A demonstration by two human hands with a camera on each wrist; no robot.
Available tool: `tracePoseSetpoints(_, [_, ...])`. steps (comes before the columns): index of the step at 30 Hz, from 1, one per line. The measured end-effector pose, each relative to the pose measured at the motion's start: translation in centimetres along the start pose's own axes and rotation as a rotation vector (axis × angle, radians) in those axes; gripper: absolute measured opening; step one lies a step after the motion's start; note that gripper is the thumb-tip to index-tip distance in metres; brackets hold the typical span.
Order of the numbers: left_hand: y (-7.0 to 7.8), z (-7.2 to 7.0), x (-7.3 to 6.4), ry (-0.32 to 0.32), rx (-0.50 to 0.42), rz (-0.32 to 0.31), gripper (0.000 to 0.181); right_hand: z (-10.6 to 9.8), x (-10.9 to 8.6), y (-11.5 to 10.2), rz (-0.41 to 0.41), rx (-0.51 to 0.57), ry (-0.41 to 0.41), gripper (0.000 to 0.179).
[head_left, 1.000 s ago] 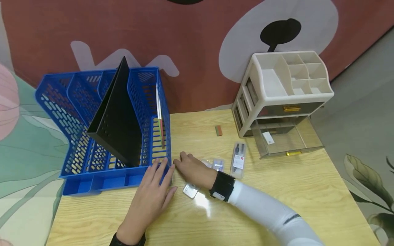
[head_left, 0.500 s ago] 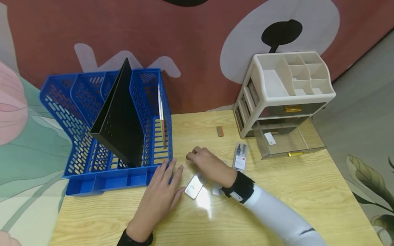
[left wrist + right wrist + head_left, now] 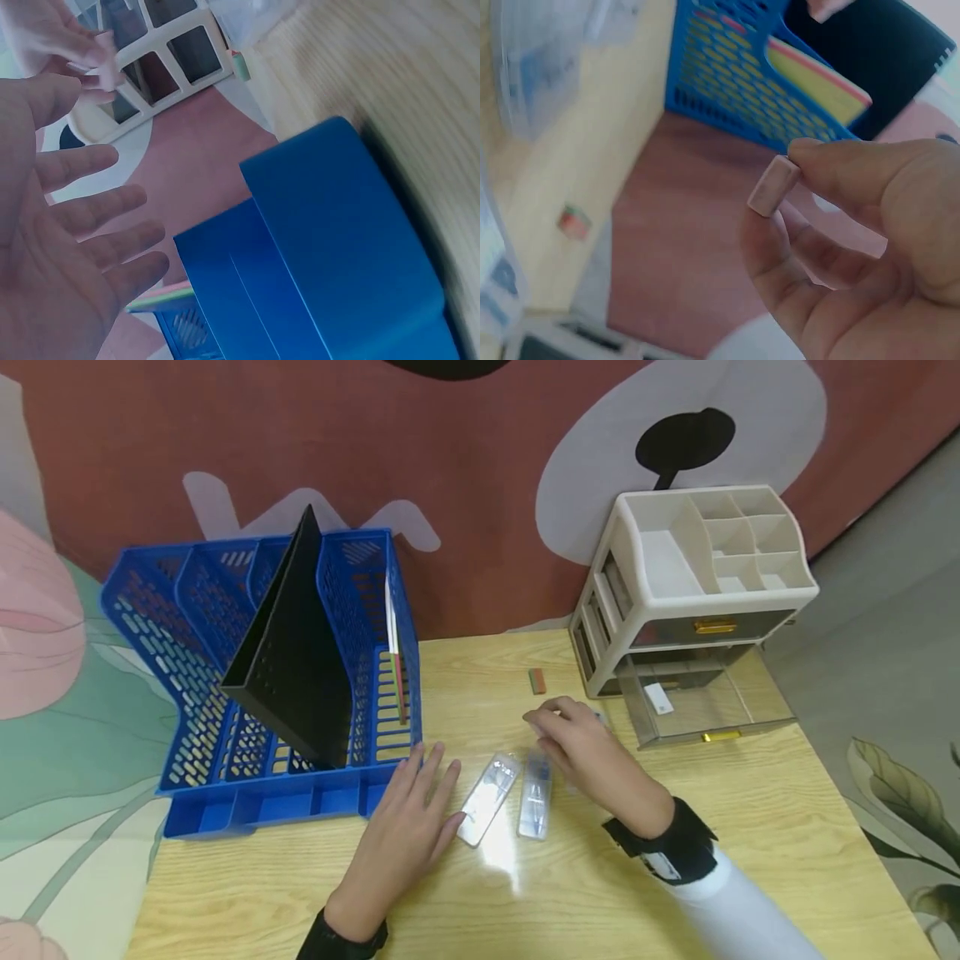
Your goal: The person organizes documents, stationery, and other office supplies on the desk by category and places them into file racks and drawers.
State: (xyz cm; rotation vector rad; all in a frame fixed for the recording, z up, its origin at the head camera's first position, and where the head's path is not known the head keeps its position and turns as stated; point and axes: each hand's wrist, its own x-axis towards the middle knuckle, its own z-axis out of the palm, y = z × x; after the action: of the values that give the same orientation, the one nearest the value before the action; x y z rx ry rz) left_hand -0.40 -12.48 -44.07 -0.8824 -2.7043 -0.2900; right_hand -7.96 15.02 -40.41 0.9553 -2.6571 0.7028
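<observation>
"Anything in the grip of the right hand [image 3: 598, 760]?"
"A small pale-pink block [image 3: 774, 186], pinched by thumb and finger, raised over the bench [image 3: 457, 914], left of the white drawer unit [image 3: 720, 601]."
"And in the left hand [image 3: 405, 822]?"
"Nothing; spread by the near right of the blue organizer [image 3: 273, 797]."
"Best handling?"
"Squeeze lightly; lift well clear of the clear cases [image 3: 487, 797]."
"Textures?"
"Matte, square-edged, likely rubbery for the block; glossy for the cases; perforated for the organizer."

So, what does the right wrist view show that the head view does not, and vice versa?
Clear only in the right wrist view: the small pinkish block pinched by the right hand.
Only in the head view: the white card in the open drawer.
Both: right hand, blue rack, black folder, red-and-green piece.
</observation>
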Motion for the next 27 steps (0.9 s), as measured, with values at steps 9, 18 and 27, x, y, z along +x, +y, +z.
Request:
tracePoseSetpoints(9, [0.7, 0.5, 0.8, -0.002, -0.024, 0.028, 0.057, -3.8, -1.3, 0.6, -0.003, -0.039, 0.179, 0.033])
tracePoseSetpoints(18, [1.2, 1.2, 2.4, -0.069, -0.021, 0.023, 0.06, -7.3, -2.9, 2.9, 0.046, -0.147, 0.221, 0.033])
tracePoseSetpoints(27, [1.3, 2.7, 3.9, -0.076, -0.042, 0.023, 0.06, -9.5, -4.8, 8.1, 0.093, -0.262, 0.113, 0.034])
